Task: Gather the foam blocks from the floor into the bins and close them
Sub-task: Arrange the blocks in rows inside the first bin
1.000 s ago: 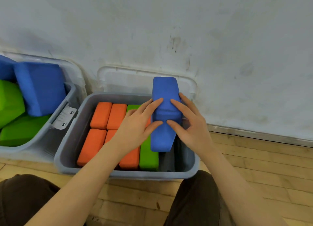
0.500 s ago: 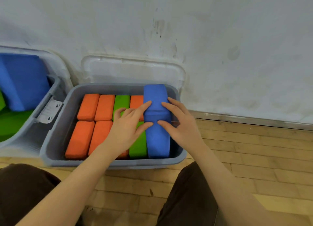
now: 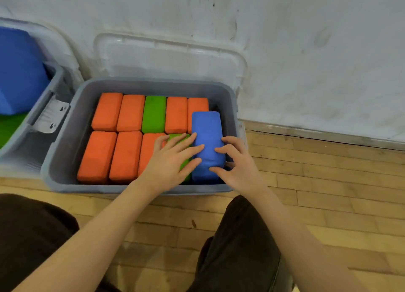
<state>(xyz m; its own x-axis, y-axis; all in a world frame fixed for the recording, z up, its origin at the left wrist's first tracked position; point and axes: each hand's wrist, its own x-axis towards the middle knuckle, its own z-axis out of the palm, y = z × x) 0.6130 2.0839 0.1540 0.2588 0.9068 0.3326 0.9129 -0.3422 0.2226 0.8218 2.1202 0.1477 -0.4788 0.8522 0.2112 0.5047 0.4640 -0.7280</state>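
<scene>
Hands are working the blue block [image 3: 207,136] into the right front corner of the grey bin [image 3: 65,160]. Left hand [image 3: 173,162] is lying flat, straight fingers pressing the block's left side, palm over a green block [image 3: 178,138]. Right hand [image 3: 236,162] is curling its fingers round the block's right edge, gripping it. Orange blocks [image 3: 129,113] and another green one [image 3: 154,114] are sitting packed in two rows. Lid [image 3: 171,57] is leaning open against the wall [image 3: 306,51]. Second bin [image 3: 26,147] is sitting just left, holding blue and green foam.
</scene>
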